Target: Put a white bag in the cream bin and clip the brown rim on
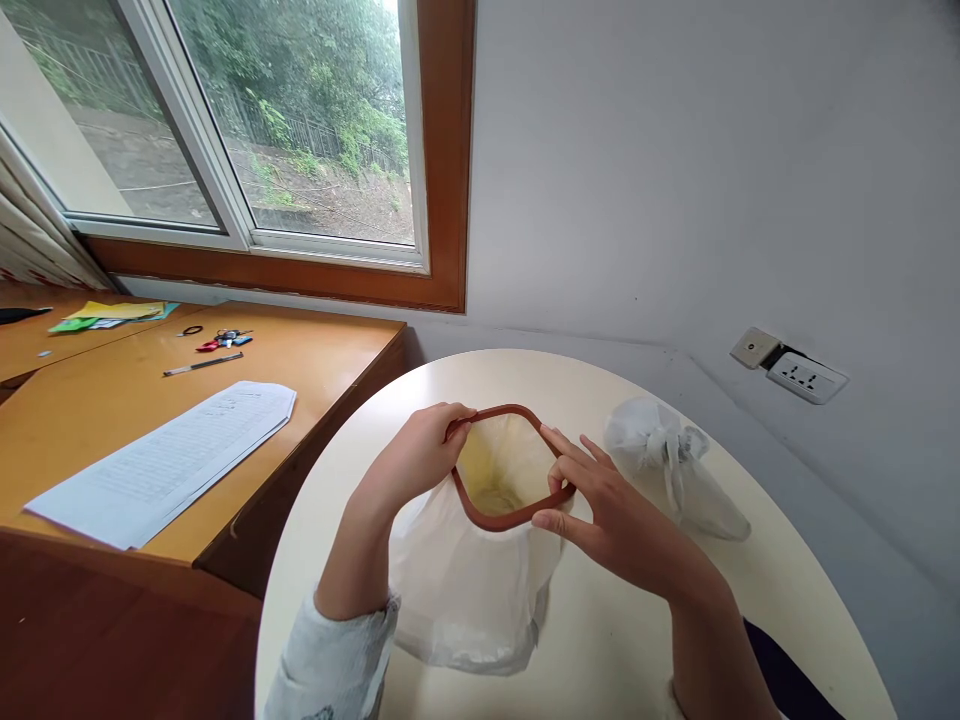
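Observation:
A small bin stands on the round table, lined with a translucent white bag (469, 590) whose skirt hangs down around the outside to the tabletop. On the mouth sits a brown rim ring (499, 522), rounded square in shape, and yellowish bin wall shows through the liner inside. My left hand (420, 450) grips the ring at its far left corner, thumb inside the opening. At the right corner my right hand (611, 505) pinches the ring with bent index finger and thumb, its other fingers stretched along the edge. To its right lies a knotted white plastic bag (675, 465).
The cream round table (600, 640) stands against the wall. A wooden desk (322, 350) on the left holds papers (172, 455), a pen (202, 365), keys (225, 340) and coloured sheets (120, 312). A wall socket (806, 376) is at the right, a window (300, 120) behind the desk.

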Demonstrator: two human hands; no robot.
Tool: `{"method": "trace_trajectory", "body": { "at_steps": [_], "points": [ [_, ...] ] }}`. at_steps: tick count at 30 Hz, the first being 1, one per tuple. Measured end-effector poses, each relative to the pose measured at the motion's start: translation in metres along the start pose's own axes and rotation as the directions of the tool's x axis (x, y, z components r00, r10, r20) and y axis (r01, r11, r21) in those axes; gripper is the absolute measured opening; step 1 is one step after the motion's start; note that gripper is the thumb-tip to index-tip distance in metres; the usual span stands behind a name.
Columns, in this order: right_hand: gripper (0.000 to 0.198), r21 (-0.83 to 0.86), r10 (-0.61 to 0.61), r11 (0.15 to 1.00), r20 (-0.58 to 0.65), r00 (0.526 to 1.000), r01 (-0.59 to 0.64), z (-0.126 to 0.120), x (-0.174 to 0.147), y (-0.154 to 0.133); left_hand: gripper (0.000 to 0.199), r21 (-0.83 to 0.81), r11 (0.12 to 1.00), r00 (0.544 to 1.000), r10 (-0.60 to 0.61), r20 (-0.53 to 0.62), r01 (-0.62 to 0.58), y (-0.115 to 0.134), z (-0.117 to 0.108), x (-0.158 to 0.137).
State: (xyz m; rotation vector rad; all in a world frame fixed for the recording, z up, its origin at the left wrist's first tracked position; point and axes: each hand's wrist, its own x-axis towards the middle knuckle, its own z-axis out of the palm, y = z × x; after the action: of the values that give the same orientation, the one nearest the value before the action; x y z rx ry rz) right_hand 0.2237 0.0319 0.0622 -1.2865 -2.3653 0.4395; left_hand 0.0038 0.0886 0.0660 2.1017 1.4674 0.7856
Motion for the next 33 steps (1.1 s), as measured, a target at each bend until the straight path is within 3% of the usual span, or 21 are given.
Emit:
{"method": "trace_trajectory", "body": {
  "at_steps": [9,25,33],
  "points": [
    [0.026,0.102,0.020,0.995,0.002,1.000,-0.020,-0.001,0.001,0.006,0.026,0.013,0.999,0.995,0.039,0.092,-0.040,0.002,-0.002,-0.003],
    [0.020,0.117,0.043,0.992,0.003,0.999,-0.043,-0.004,-0.003,0.012,0.018,0.019,1.000,0.995,-0.015,0.098,0.013,0.002,-0.004,-0.004],
    [0.034,0.065,0.092,0.994,0.002,0.996,-0.092,0.000,-0.002,0.017,0.016,0.025,0.999,0.996,-0.035,0.078,0.033,0.001,-0.002,-0.003]
  ]
}}
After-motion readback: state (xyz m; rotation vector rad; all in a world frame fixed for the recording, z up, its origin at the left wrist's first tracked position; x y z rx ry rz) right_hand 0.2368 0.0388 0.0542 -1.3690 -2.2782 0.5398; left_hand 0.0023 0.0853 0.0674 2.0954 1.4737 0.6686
